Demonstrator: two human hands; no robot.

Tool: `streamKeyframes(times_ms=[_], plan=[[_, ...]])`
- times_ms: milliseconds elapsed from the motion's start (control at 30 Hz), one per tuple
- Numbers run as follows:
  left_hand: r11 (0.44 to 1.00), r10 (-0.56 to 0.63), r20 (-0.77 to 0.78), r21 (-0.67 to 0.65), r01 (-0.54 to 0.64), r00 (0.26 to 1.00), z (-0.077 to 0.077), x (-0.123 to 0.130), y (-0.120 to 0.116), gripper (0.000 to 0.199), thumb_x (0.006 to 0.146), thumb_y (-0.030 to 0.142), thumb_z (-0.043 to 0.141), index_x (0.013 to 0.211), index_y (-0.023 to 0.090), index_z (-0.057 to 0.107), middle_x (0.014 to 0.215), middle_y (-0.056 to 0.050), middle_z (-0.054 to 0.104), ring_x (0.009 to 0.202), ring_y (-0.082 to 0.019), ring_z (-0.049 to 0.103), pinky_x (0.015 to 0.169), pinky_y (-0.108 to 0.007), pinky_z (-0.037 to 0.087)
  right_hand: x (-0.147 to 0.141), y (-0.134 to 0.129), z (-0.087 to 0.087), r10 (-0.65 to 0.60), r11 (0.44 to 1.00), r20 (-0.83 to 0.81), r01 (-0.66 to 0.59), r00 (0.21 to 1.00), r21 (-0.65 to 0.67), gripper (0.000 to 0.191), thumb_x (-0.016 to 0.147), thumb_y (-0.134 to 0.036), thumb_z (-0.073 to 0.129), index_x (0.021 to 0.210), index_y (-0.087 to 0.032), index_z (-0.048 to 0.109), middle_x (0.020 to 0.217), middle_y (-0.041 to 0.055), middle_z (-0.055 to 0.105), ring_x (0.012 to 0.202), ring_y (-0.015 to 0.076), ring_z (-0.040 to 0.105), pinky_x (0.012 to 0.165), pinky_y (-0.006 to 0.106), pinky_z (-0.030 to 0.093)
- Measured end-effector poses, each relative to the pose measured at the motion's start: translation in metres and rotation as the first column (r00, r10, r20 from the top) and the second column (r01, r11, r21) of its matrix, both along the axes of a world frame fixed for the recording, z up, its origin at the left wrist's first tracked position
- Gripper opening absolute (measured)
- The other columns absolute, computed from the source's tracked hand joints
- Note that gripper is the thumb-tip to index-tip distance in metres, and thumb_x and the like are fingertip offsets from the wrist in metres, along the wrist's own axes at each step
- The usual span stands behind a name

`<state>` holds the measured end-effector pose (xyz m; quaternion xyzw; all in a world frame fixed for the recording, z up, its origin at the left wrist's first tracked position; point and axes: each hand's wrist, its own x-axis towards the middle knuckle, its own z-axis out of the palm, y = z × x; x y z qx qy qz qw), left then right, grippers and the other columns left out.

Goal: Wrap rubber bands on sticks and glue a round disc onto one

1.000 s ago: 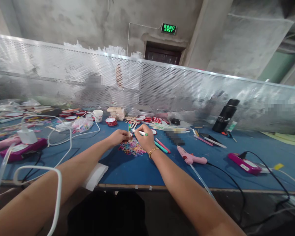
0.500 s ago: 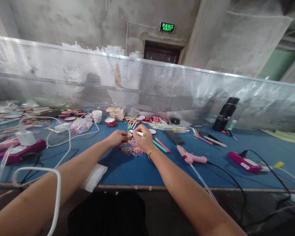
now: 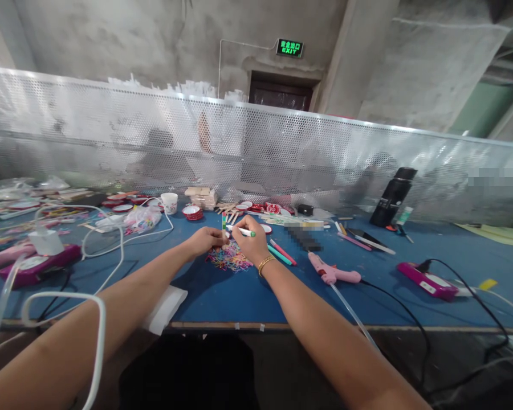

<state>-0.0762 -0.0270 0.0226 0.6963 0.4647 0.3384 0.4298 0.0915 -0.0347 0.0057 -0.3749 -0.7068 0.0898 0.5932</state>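
Between the fingers of my left hand [image 3: 206,240] is a small upright stick [image 3: 224,223] with green and white parts. My right hand [image 3: 253,242] grips a white marker with a green end [image 3: 244,232], its tip side pointing left at the stick. Both hands are above a pile of small colourful pieces [image 3: 229,257]. Right of my right hand lie a teal marker [image 3: 279,253] and a red marker [image 3: 284,251].
A pink glue gun [image 3: 331,273] with a black cord lies to the right, near a magenta power strip [image 3: 427,281]. A black bottle [image 3: 393,197] stands behind. White cable [image 3: 100,330] loops over the left side; a paper cup [image 3: 169,203] is at the back.
The green on the stick's upper part shows more, with red no longer plain at its top. Both hands keep almost the same place and hold.
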Motion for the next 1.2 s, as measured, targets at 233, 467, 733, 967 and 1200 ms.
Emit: streamKeyframes(times_ms=[233, 467, 733, 967, 1200], plan=[[1.000, 0.015, 0.006, -0.003, -0.015, 1.000, -0.0002, -0.0003, 0.0000, 0.027, 0.061, 0.038, 0.073, 0.067, 0.013, 0.064, 0.056, 0.002, 0.057, 0.048, -0.008, 0.046, 0.046, -0.022, 0.029, 0.0007, 0.0019, -0.0003, -0.016, 1.000, 0.017, 0.016, 1.000, 0.004, 0.012, 0.079, -0.028, 0.053, 0.070, -0.022, 0.049, 0.069, -0.0021, 0.056, 0.068, 0.0143, 0.051, 0.064, 0.025, 0.039], [1.000, 0.004, -0.020, 0.006, -0.004, 1.000, 0.0009, 0.0002, -0.0011, 0.025, 0.062, 0.036, 0.072, 0.063, 0.014, 0.063, 0.053, 0.002, 0.055, 0.047, -0.008, 0.044, 0.046, -0.022, 0.029, 0.0008, 0.0016, -0.0006, 0.016, 1.000, 0.019, -0.016, 1.000, -0.002, 0.012, 0.080, -0.029, 0.053, 0.070, -0.022, 0.050, 0.070, -0.0022, 0.056, 0.068, 0.0139, 0.052, 0.065, 0.025, 0.040], [1.000, -0.010, -0.010, 0.005, 0.010, 1.000, 0.0025, 0.0010, -0.0033, 0.030, 0.061, 0.041, 0.073, 0.066, 0.013, 0.062, 0.057, 0.002, 0.057, 0.048, -0.008, 0.045, 0.047, -0.022, 0.029, 0.0008, 0.0018, -0.0011, 0.032, 0.999, 0.026, -0.032, 0.999, -0.009, 0.012, 0.080, -0.029, 0.053, 0.071, -0.021, 0.051, 0.070, -0.0026, 0.056, 0.068, 0.0133, 0.052, 0.065, 0.025, 0.040], [0.999, 0.021, -0.063, 0.043, -0.018, 0.998, 0.0004, -0.0008, 0.0010, 0.026, 0.061, 0.038, 0.072, 0.061, 0.015, 0.060, 0.052, 0.003, 0.054, 0.048, -0.009, 0.046, 0.047, -0.022, 0.029, -0.0004, 0.0061, -0.0032, 0.041, 0.996, -0.056, -0.045, 0.998, -0.078, 0.011, 0.078, -0.029, 0.054, 0.070, -0.021, 0.051, 0.068, -0.0031, 0.057, 0.067, 0.0130, 0.053, 0.064, 0.024, 0.040], [0.995, 0.020, -0.118, 0.102, -0.007, 0.993, 0.0075, 0.0011, -0.0026, 0.022, 0.063, 0.036, 0.069, 0.062, 0.015, 0.063, 0.059, 0.000, 0.060, 0.052, -0.010, 0.047, 0.050, -0.023, 0.034, -0.0008, 0.0073, -0.0022, 0.072, 0.980, -0.139, -0.096, 0.988, -0.172, 0.013, 0.078, -0.033, 0.053, 0.072, -0.022, 0.052, 0.066, -0.0033, 0.060, 0.061, 0.0129, 0.053, 0.060, 0.024, 0.041]])
